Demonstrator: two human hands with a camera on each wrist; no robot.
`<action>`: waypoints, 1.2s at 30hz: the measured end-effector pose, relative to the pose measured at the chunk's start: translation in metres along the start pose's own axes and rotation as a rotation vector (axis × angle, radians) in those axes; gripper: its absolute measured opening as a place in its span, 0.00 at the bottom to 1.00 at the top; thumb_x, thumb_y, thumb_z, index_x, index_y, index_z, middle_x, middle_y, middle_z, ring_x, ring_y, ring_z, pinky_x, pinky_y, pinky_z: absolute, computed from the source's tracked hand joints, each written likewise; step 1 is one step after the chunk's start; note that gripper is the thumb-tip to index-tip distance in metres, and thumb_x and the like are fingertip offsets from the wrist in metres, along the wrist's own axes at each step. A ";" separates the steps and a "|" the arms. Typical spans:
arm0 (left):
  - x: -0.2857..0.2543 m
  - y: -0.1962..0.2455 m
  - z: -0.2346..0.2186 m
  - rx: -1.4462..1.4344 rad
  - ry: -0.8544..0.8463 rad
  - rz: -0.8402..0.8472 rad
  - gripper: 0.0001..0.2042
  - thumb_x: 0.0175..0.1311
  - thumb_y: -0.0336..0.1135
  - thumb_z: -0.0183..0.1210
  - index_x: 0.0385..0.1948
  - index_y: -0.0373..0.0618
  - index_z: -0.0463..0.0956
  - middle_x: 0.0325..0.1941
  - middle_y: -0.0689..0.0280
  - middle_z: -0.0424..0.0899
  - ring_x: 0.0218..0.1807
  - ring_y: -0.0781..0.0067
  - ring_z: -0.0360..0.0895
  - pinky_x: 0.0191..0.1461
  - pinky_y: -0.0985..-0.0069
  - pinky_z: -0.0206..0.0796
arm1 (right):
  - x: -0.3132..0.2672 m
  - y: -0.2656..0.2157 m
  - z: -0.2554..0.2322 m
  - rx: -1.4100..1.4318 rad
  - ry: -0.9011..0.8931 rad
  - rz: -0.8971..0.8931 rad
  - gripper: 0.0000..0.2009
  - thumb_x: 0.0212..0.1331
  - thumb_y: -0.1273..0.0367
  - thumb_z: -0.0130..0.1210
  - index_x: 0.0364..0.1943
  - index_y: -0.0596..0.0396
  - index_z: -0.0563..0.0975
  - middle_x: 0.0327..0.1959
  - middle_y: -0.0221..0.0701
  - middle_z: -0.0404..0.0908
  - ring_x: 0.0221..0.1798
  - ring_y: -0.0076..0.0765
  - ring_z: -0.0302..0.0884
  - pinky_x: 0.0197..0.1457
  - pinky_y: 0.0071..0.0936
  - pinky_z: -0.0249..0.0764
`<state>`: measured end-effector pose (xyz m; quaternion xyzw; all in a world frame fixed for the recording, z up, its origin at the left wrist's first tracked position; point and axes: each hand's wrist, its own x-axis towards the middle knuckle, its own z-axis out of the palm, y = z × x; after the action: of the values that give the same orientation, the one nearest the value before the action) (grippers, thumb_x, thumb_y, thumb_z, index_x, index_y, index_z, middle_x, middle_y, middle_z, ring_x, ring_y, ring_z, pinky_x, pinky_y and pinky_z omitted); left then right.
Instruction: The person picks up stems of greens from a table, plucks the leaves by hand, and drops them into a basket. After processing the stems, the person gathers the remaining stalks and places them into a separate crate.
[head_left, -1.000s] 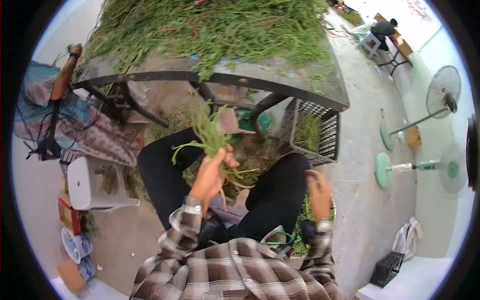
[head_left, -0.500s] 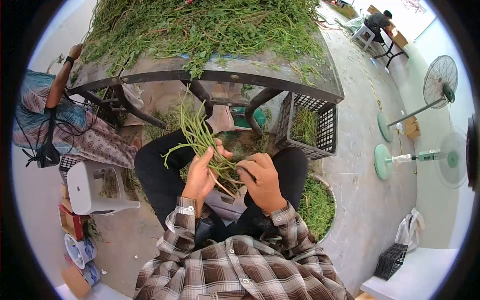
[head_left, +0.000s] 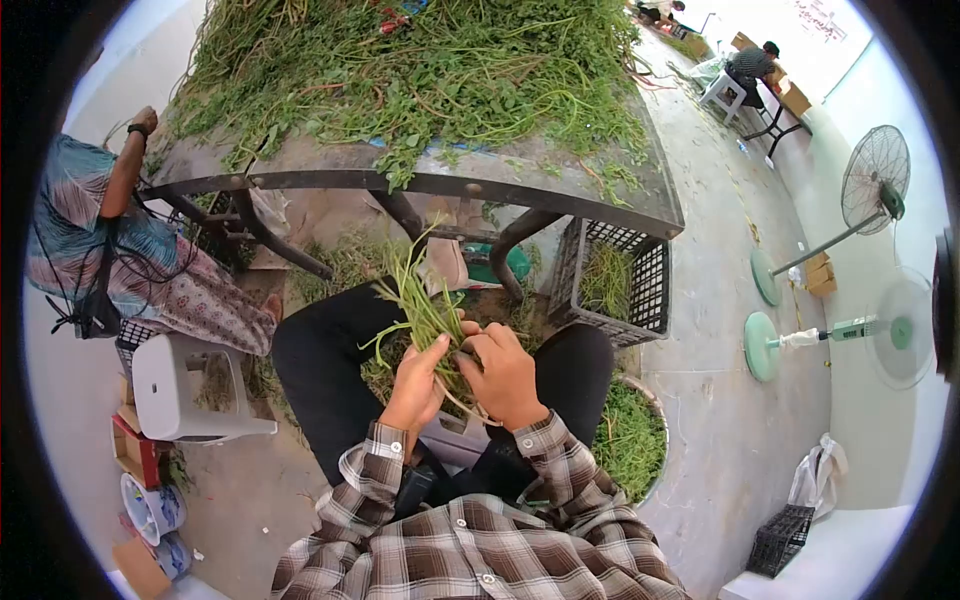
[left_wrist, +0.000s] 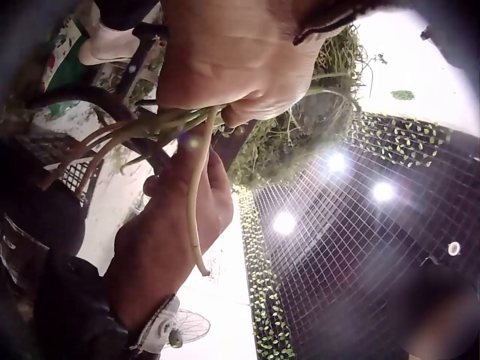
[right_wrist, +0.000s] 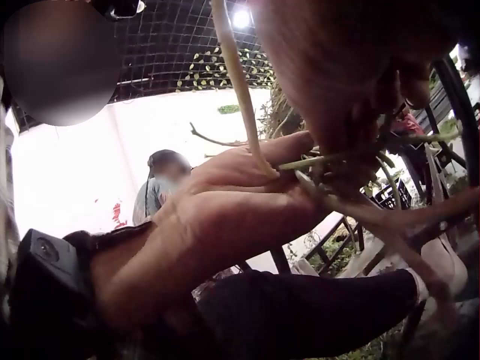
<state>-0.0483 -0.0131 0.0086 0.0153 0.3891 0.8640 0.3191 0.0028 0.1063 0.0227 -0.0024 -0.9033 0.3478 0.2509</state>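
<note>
A bunch of green stems is held over the lap, its leafy ends pointing up toward the table. My left hand grips it with fingers and thumb curled round the stems. Against its lower right side, my right hand pinches stems with thumb and fingers, close beside the left hand. In the left wrist view one pale stem hangs down from the left hand, in front of the right hand. Both hands meet at the stems in the right wrist view; fingertips are partly hidden.
A table heaped with greens stands ahead. Beneath its right side is a black crate; a round container of greens sits at the right knee. A white stool and a seated person are at left, fans at right.
The right hand has come in from beside the right knee to the bunch, and now pinches stems next to the left hand. The left hand still grips the bunch.
</note>
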 end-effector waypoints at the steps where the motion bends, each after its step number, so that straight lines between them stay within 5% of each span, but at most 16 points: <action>1: 0.000 0.001 0.001 -0.018 -0.008 -0.008 0.16 0.68 0.30 0.40 0.56 0.37 0.62 0.50 0.59 0.75 0.51 0.70 0.72 0.54 0.73 0.65 | 0.001 0.001 -0.001 -0.006 0.004 0.001 0.07 0.44 0.72 0.58 0.29 0.56 0.73 0.29 0.34 0.70 0.35 0.43 0.70 0.34 0.33 0.68; 11: -0.001 -0.004 -0.003 0.009 0.001 0.014 0.18 0.63 0.25 0.43 0.56 0.35 0.62 0.54 0.57 0.73 0.54 0.68 0.71 0.58 0.72 0.63 | -0.003 0.005 0.013 0.189 0.035 0.160 0.09 0.43 0.76 0.57 0.31 0.59 0.72 0.27 0.36 0.66 0.31 0.43 0.69 0.33 0.32 0.67; 17: -0.001 -0.010 -0.013 -0.025 0.097 -0.013 0.15 0.62 0.23 0.46 0.51 0.37 0.67 0.48 0.61 0.75 0.49 0.70 0.73 0.53 0.73 0.66 | -0.005 0.014 0.015 0.429 -0.028 0.249 0.10 0.51 0.74 0.57 0.37 0.62 0.72 0.30 0.30 0.73 0.30 0.24 0.70 0.34 0.22 0.68; 20: -0.002 -0.009 -0.010 -0.028 0.124 -0.023 0.15 0.61 0.23 0.46 0.50 0.36 0.68 0.48 0.60 0.76 0.49 0.70 0.73 0.54 0.72 0.65 | -0.003 0.008 0.012 0.670 -0.033 0.484 0.09 0.53 0.73 0.54 0.37 0.63 0.72 0.26 0.28 0.73 0.28 0.17 0.67 0.33 0.20 0.66; 29: 0.000 -0.013 -0.008 0.057 0.120 0.021 0.13 0.63 0.26 0.47 0.50 0.36 0.68 0.46 0.63 0.76 0.47 0.74 0.74 0.49 0.76 0.68 | -0.009 0.020 0.021 0.768 -0.117 0.531 0.09 0.56 0.72 0.53 0.39 0.63 0.73 0.26 0.27 0.73 0.29 0.17 0.67 0.34 0.20 0.67; 36: 0.003 -0.023 -0.017 0.026 0.195 0.011 0.08 0.64 0.27 0.47 0.42 0.38 0.70 0.37 0.66 0.77 0.36 0.76 0.74 0.39 0.77 0.67 | -0.013 0.019 0.018 0.871 -0.153 0.542 0.08 0.57 0.71 0.52 0.39 0.62 0.74 0.26 0.26 0.74 0.27 0.16 0.67 0.30 0.16 0.64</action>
<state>-0.0431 -0.0109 -0.0196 -0.0628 0.4293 0.8581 0.2745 0.0031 0.1067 -0.0066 -0.1061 -0.6574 0.7434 0.0628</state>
